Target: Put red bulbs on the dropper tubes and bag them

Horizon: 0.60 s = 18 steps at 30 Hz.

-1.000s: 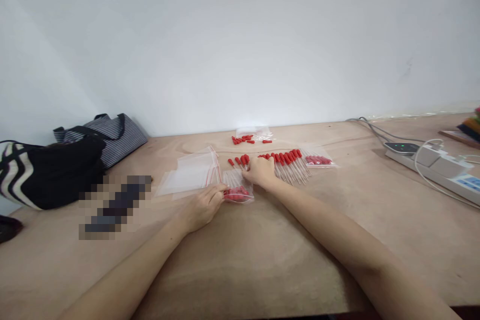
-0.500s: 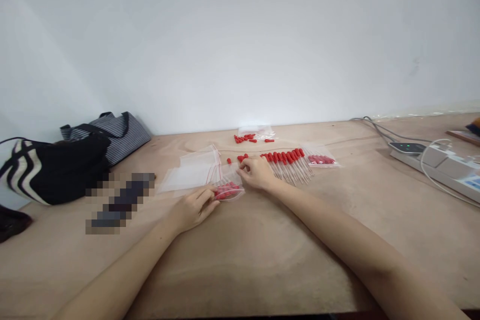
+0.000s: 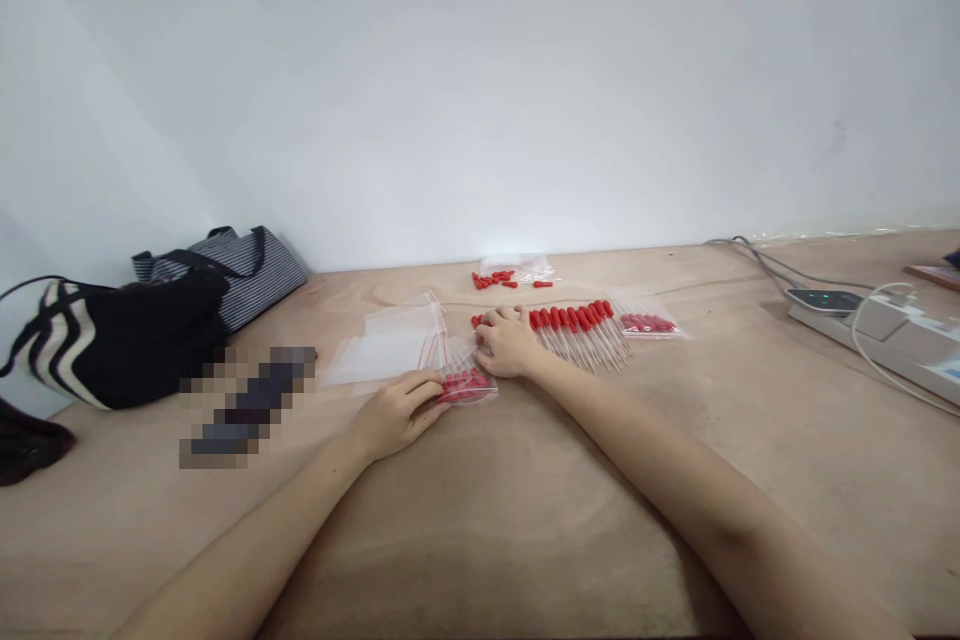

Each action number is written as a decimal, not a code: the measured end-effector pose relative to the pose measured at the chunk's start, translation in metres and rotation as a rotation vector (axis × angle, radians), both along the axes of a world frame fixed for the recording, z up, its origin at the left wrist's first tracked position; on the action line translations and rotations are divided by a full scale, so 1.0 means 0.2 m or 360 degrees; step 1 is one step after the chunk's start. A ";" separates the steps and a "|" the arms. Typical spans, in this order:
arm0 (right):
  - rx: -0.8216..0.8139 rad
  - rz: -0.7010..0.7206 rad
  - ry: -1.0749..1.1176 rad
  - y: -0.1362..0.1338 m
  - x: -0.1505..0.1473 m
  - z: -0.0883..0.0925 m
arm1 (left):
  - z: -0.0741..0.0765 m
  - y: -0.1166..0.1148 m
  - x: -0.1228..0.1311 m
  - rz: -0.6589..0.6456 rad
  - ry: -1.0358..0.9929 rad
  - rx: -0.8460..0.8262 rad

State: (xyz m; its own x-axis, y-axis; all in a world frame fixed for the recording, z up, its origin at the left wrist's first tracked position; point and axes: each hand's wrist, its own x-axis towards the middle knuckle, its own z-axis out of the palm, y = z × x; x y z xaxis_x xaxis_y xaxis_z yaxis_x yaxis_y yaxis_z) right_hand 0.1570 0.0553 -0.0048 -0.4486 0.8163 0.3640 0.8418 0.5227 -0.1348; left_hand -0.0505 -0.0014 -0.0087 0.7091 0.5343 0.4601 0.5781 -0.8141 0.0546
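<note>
My left hand (image 3: 401,412) pinches the lower left edge of a clear zip bag (image 3: 469,385) that holds several red-bulbed droppers. Just above that bag's right side, my right hand (image 3: 506,342) lies with bent fingers; what its fingertips may hold is hidden. A row of droppers with red bulbs (image 3: 574,318) and clear stems fans out to the right of my right hand. Further right lies a second bag with red-bulbed droppers (image 3: 649,323). Flat clear bags (image 3: 386,342) with red seal lines are stacked left of the bag under my hands.
Loose red bulbs (image 3: 495,278) and a clear bag (image 3: 517,262) lie near the wall. At the left are a black bag (image 3: 150,340), a striped bag (image 3: 259,285) and a blurred dark object (image 3: 259,400). A power strip (image 3: 885,340) with cables stands at the right.
My right hand has flattened slightly and covers the loose red bulbs beside it more. A single red bulb left of it no longer shows. The whole view has shifted a little.
</note>
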 end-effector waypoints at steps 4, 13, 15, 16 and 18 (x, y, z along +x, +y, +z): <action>0.0009 0.0277 0.0284 -0.08 0.09 0.03 | -0.02 0.03 0.03 -0.0087 0.0072 0.0307; 0.0515 0.0566 -0.0103 -0.26 0.24 -0.07 | 0.00 0.08 0.06 -0.0240 0.0285 0.0740; 0.0685 0.0515 -0.0190 -0.24 0.23 -0.09 | 0.00 0.10 0.06 -0.0291 0.0283 0.0821; 0.0774 0.0516 -0.0212 -0.23 0.23 -0.10 | 0.00 0.11 0.06 -0.0322 0.0257 0.0859; 0.0943 0.0552 -0.0226 -0.21 0.23 -0.11 | 0.00 0.13 0.05 -0.0395 0.0195 0.0927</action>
